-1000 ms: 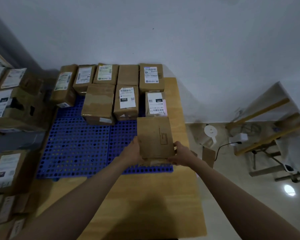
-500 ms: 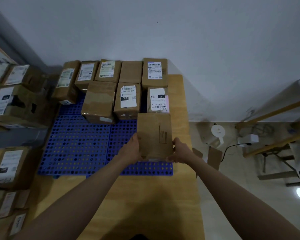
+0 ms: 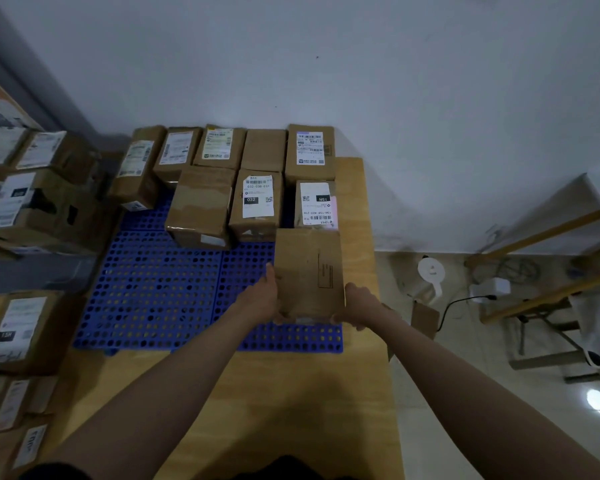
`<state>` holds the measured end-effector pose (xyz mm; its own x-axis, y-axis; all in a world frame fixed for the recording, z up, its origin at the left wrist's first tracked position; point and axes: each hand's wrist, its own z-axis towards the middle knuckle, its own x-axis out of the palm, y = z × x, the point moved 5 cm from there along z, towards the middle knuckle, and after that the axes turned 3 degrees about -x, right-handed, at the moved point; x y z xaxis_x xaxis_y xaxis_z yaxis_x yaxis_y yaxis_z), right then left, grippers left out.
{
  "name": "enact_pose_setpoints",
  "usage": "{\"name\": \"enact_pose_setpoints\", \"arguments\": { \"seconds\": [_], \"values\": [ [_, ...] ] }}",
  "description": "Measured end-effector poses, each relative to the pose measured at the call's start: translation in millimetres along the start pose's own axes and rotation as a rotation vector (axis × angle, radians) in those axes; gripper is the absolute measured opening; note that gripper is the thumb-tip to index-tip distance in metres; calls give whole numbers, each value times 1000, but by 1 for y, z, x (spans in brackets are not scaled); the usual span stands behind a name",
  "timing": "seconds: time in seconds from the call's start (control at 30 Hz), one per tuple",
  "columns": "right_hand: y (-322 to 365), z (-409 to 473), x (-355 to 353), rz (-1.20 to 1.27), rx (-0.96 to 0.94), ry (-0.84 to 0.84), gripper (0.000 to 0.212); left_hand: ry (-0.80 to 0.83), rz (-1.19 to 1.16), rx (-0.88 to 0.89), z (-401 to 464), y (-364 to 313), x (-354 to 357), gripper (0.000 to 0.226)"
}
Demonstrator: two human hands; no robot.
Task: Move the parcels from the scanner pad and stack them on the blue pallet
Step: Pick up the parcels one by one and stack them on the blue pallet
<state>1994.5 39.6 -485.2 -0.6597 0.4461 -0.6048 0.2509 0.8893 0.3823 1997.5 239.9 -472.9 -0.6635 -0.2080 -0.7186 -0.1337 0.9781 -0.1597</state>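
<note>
A plain brown cardboard parcel (image 3: 309,271) is held over the right part of the blue perforated pallet (image 3: 153,292). My left hand (image 3: 262,299) grips its left side and my right hand (image 3: 359,303) grips its right side, near the bottom corners. Its far edge reaches the labelled 15H parcel (image 3: 315,204). Several other parcels stand in two rows at the pallet's far end, among them one labelled 032 (image 3: 257,204) and an unlabelled one (image 3: 201,206). No scanner pad is in view.
The pallet lies on a wooden table (image 3: 257,393). Stacks of labelled cartons (image 3: 25,202) crowd the left side. To the right, on the tiled floor, are a white kettle (image 3: 430,271), a cable and a wooden frame (image 3: 541,237).
Both hands have carried the parcel farther forward over the pallet, up to the 15H parcel. The camera has shifted slightly.
</note>
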Motion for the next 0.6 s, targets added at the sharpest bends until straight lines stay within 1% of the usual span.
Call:
{"name": "enact_pose_setpoints", "arguments": {
  "seconds": [0.13,0.23,0.37,0.43,0.47,0.57,0.6],
  "values": [
    [7,-14,-9,-52,24,-29,54,5,53,-8,-6,-1,-7,120],
    [19,-26,-17,-100,3,-80,45,-8,71,10,-16,3,-13,117],
    [47,-42,-21,-178,-70,-83,25,-6,79,52,-36,19,-20,90],
    [68,-48,-18,-228,-136,-64,13,-1,92,34,-47,35,-22,83],
    [81,-51,-15,-264,-169,-54,12,-9,93,21,-52,45,-24,78],
    [122,-60,-1,-388,-276,-39,32,-36,72,-29,-70,81,-30,69],
    [136,-62,5,-415,-311,-21,32,-43,57,-42,-77,94,-31,67]
  ]
}}
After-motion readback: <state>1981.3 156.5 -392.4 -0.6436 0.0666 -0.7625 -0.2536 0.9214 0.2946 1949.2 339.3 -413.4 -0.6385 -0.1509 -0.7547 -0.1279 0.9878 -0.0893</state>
